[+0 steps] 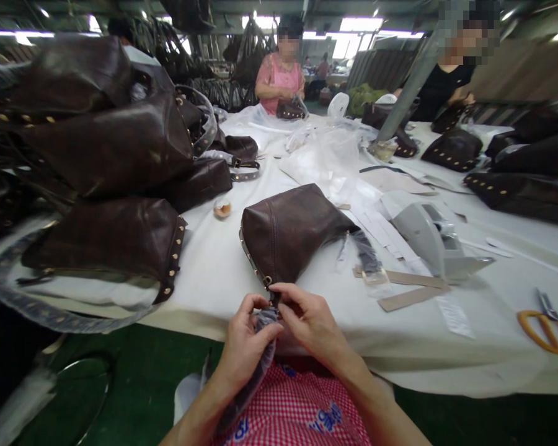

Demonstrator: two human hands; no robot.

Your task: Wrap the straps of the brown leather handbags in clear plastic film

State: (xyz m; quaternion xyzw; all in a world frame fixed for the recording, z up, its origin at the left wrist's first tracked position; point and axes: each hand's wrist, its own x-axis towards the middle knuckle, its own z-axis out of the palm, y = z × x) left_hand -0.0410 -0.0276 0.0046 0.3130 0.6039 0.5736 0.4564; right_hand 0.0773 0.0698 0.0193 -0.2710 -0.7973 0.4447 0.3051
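Observation:
A dark brown leather handbag (292, 232) lies on the white-covered table in front of me, its studded edge toward the left. Its strap (263, 356), wrapped in clear plastic, runs down from the bag's near corner over my lap. My left hand (248, 337) is closed around the wrapped strap near that corner. The fingers of my right hand (307, 316) pinch at the strap's end beside the metal ring. What exactly lies between the right fingertips is too small to tell. The strap's other wrapped end (369, 257), with a buckle, rests right of the bag.
Brown bags (106, 142) are piled at the left, and more studded bags (530, 192) lie at the right. A grey tape dispenser (434, 232), cardboard strips (413, 291) and orange-handled scissors (546, 325) are on the table (335, 337). A metal post (404, 99) rises beyond; two people work across.

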